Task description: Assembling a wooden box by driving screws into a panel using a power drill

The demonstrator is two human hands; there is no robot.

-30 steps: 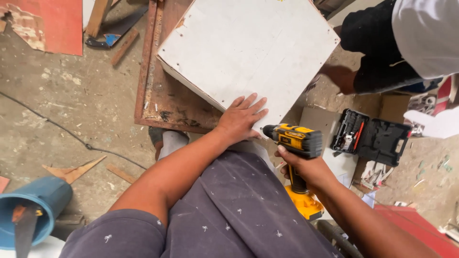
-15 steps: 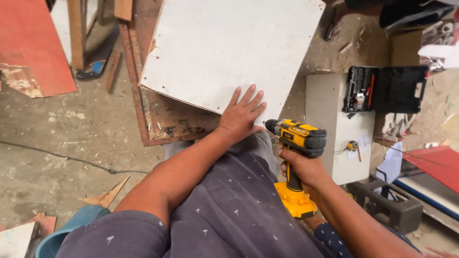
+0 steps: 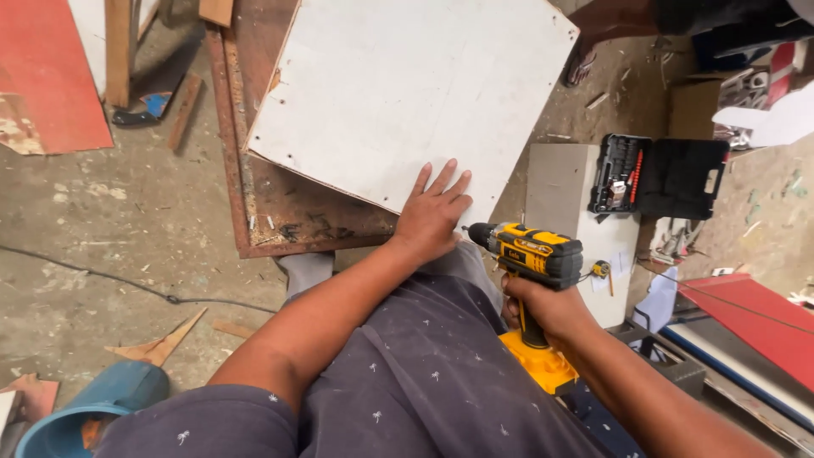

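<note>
one white panel (image 3: 398,93) lies tilted over a brown board (image 3: 280,208) on the floor, and one left hand (image 3: 431,216) presses flat on its near edge, fingers spread, gripping nothing. one right hand (image 3: 543,309) is closed round the handle of one yellow and black drill (image 3: 530,254), whose nose points left toward the panel's near corner, just beside the left hand; the tip seems near the edge, but whether it touches the panel i cannot tell. small dark marks dot the panel's left and top edges, perhaps holes or screw heads, too small to be sure. judging by that, the edge work looks partly done, and the near corner under the hand looks not yet fastened; the panel is steadied and the drill is lined up.

counted: one panel, one drill, two hands of the worker, one open black bit case (image 3: 657,174) on a grey block (image 3: 560,203) to the right, one blue bucket (image 3: 89,411) at the lower left, one red sheet (image 3: 42,76) at the upper left, one cable (image 3: 127,284) across the floor, a few wood scraps (image 3: 165,343). another person's leg (image 3: 619,17) shows at the top right.
</note>
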